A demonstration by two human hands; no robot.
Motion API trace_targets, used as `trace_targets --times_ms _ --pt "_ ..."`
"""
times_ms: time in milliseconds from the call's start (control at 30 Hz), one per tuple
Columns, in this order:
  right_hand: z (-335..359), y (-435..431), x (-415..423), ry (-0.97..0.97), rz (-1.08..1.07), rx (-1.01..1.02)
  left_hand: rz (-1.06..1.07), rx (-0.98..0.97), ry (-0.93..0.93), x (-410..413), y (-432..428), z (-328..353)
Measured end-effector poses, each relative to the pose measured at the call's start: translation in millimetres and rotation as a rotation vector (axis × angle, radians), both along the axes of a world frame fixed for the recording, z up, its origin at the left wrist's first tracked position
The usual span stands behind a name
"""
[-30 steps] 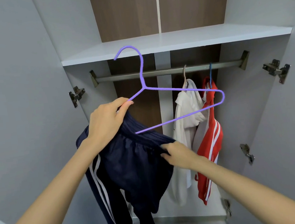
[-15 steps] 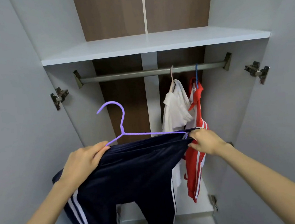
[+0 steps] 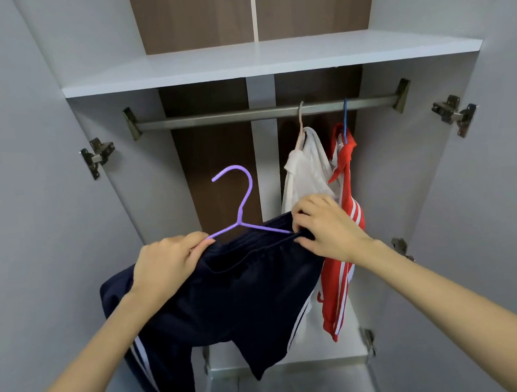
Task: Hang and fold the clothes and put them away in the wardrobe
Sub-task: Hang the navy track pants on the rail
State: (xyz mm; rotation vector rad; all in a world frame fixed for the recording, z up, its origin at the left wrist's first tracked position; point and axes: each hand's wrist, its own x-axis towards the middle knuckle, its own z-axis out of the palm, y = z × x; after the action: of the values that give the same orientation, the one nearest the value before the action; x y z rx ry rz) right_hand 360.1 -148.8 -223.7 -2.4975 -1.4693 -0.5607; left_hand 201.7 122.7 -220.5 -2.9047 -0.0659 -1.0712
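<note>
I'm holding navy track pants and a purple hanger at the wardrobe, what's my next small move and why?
Probably raise the purple hanger and hook it on the rail, left of the white top and red garment. The left hand and right hand grip the navy pants at its ends, and its hook sits free below the rail.

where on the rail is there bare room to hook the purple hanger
The rail is bare from its left bracket to the beige hanger. Crowded on the right, where the white shirt and red jacket hang side by side.

Wardrobe rail [image 3: 208, 119] with white garment [image 3: 306, 170] beside red garment [image 3: 336, 293]
</note>
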Motion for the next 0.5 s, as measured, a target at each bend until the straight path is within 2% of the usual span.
trace_targets --times_ms 33,100,167,200,300,400,500 --pt "-1 -2 1 0.011 -0.021 0.110 0.002 -0.032 -0.031 -1 0 2" --pt "-1 -4 4 0.231 -0.090 0.272 -0.006 -0.093 -0.072 -3 1 4" --pt "-4 -4 6 0.498 -0.138 0.289 -0.019 -0.167 -0.078 -5 3 7" --pt "-5 -4 6 0.541 -0.139 0.267 -0.021 -0.208 -0.070 -5 3 9" --pt "-2 0 1 0.462 -0.147 0.215 -0.024 -0.291 -0.014 -4 0 17" --pt "10 6 -9 0.426 -0.099 0.087 -0.051 -0.291 0.064 -4 -3 24" --pt "17 12 -21 0.448 -0.055 0.117 -0.072 -0.254 0.157 -1 -4 30"
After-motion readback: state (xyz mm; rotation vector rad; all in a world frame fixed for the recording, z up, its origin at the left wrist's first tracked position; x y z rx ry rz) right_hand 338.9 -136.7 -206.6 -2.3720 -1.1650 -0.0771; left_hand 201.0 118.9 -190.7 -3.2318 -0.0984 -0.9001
